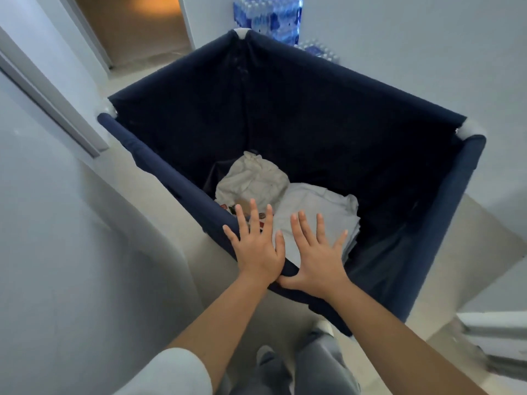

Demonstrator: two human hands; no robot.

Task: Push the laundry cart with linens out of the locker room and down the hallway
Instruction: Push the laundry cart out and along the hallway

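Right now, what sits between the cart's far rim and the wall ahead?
Stacked packs of bottled water stand there, between the laundry cart and the wall, seen in the head view.

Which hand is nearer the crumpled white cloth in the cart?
Left. The left hand presses the cart rim right in front of the crumpled cloth; the right hand presses the rim farther right, in front of the folded stack.

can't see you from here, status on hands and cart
Left hand and right hand flat on cart rim. Linens inside. Water packs stacked beyond far corner.
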